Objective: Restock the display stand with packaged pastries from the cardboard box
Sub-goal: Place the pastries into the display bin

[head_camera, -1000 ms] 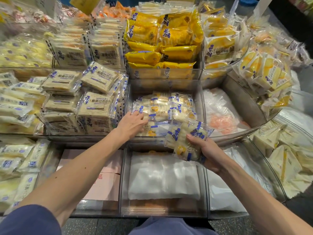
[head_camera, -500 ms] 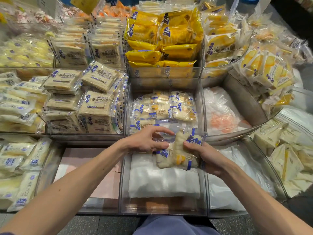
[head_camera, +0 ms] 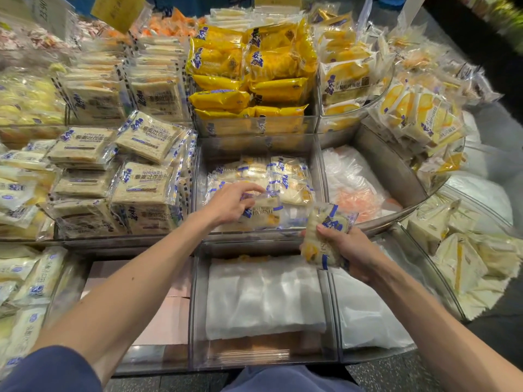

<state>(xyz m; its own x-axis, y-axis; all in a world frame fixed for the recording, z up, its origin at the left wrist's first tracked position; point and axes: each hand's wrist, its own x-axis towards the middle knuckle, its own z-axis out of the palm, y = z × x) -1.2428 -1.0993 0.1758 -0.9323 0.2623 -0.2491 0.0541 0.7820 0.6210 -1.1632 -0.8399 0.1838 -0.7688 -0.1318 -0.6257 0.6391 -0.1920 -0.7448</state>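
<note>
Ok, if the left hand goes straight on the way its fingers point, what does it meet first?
Most likely the stocked packets lying in the clear bin, just beyond the held packet that the left hand pinches. Depth between them is unclear from this view.

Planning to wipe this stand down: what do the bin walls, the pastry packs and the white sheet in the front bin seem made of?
Bin walls: clear rigid plastic, probably acrylic; goods show through, edges glint.
Pastry packs: thin glossy printed film, crinkled, with highlights.
White sheet: perhaps soft foam or plastic padding; matte, folded, slightly translucent.
</note>
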